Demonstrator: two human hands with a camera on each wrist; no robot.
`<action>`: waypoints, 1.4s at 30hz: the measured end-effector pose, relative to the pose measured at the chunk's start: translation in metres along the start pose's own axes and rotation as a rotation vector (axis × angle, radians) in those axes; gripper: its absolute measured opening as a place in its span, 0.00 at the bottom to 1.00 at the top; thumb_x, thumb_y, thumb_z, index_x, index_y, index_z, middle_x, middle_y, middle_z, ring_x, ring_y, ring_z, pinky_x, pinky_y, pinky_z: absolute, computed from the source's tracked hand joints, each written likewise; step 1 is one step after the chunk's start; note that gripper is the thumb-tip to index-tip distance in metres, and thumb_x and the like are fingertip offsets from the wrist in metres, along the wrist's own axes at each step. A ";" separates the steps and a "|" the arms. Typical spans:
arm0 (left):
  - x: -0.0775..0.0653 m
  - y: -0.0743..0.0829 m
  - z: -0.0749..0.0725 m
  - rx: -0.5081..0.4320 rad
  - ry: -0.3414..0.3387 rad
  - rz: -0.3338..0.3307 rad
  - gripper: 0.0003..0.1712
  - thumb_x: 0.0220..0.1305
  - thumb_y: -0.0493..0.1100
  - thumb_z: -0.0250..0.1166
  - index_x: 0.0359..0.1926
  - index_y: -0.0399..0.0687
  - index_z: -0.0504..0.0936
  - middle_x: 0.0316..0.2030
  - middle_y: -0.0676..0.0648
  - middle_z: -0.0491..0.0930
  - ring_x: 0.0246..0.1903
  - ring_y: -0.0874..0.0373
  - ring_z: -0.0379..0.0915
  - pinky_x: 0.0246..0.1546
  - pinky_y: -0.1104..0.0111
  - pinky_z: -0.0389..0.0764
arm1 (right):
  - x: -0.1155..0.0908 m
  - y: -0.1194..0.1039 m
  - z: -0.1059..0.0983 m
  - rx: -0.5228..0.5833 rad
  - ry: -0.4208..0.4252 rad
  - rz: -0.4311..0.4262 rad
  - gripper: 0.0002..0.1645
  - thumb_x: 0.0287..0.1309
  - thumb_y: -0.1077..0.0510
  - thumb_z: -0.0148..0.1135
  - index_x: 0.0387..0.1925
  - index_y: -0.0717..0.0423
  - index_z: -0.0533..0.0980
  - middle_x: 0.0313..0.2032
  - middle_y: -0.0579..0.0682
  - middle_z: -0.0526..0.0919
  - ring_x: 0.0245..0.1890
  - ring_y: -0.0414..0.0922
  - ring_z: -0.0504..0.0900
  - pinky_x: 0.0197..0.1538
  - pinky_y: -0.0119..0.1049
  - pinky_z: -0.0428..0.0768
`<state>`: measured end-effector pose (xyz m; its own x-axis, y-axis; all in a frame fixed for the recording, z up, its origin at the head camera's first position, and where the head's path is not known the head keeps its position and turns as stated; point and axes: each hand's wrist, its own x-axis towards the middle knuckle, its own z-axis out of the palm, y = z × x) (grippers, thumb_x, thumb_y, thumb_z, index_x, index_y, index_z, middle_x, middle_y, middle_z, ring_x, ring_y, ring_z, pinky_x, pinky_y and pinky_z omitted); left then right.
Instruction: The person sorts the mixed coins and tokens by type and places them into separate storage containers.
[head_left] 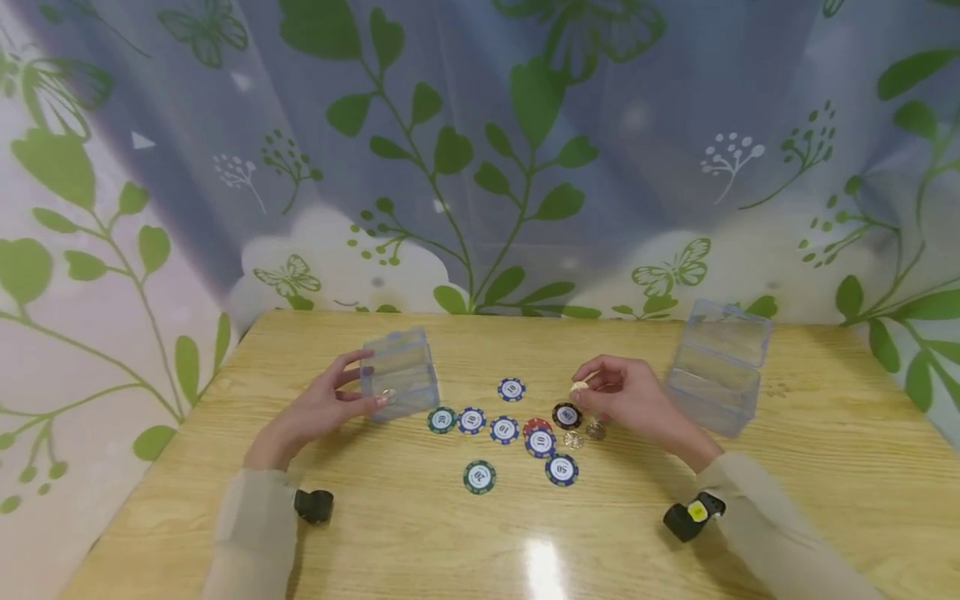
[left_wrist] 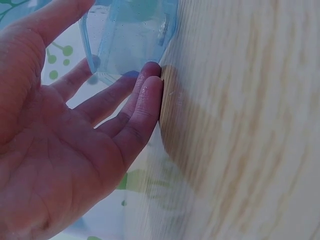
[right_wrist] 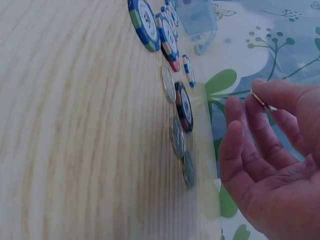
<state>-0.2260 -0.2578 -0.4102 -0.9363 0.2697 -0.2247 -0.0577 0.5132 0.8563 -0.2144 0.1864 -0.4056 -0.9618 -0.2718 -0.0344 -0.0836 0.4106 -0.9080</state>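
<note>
My left hand [head_left: 326,404] holds a clear plastic box [head_left: 401,371] at the left, its thumb along the front and its fingers at the side. A coin [head_left: 387,393] shows inside, near that thumb. In the right wrist view, my right hand [right_wrist: 272,150] pinches a gold-coloured coin [right_wrist: 263,100] between thumb and finger, raised off the table. Below it lie a black poker chip [head_left: 567,415] and several loose coins [right_wrist: 176,136]. Blue chips [head_left: 504,430], a partly covered red chip [head_left: 537,426] and green chips [head_left: 479,477] spread between the hands.
A second clear plastic box [head_left: 716,383] stands with its lid up at the right, just beyond my right forearm. The wooden table [head_left: 405,533] ends at a curtain [head_left: 480,167] printed with leaves and butterflies. Each wrist carries a small black camera [head_left: 314,506].
</note>
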 end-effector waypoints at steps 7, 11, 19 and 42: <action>-0.001 0.004 0.000 0.000 -0.003 -0.003 0.53 0.66 0.57 0.70 0.81 0.58 0.47 0.79 0.35 0.54 0.68 0.36 0.69 0.60 0.49 0.77 | 0.006 -0.005 0.010 0.063 0.022 0.030 0.21 0.62 0.55 0.72 0.52 0.61 0.79 0.36 0.50 0.86 0.32 0.49 0.84 0.35 0.42 0.85; -0.002 0.004 0.000 -0.007 -0.009 0.009 0.53 0.67 0.56 0.70 0.81 0.56 0.47 0.78 0.34 0.54 0.67 0.37 0.70 0.60 0.50 0.77 | 0.008 -0.009 0.016 0.067 0.028 0.027 0.21 0.63 0.54 0.72 0.52 0.61 0.79 0.36 0.51 0.85 0.30 0.50 0.82 0.34 0.41 0.84; -0.001 0.003 -0.002 0.002 0.000 -0.015 0.53 0.66 0.57 0.71 0.81 0.58 0.48 0.78 0.35 0.55 0.67 0.38 0.71 0.57 0.54 0.78 | 0.015 -0.018 0.031 0.072 0.042 0.013 0.19 0.63 0.54 0.72 0.51 0.58 0.80 0.36 0.51 0.87 0.39 0.53 0.87 0.38 0.39 0.84; -0.001 0.005 -0.001 -0.027 -0.015 -0.001 0.53 0.67 0.54 0.70 0.81 0.56 0.47 0.78 0.34 0.54 0.68 0.36 0.69 0.62 0.49 0.77 | 0.037 -0.045 0.078 0.168 0.038 0.044 0.18 0.63 0.56 0.71 0.52 0.59 0.81 0.37 0.53 0.90 0.39 0.56 0.88 0.39 0.43 0.86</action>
<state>-0.2255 -0.2566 -0.4056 -0.9310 0.2816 -0.2323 -0.0679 0.4915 0.8682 -0.2257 0.0897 -0.3986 -0.9729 -0.2227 -0.0624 0.0002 0.2690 -0.9631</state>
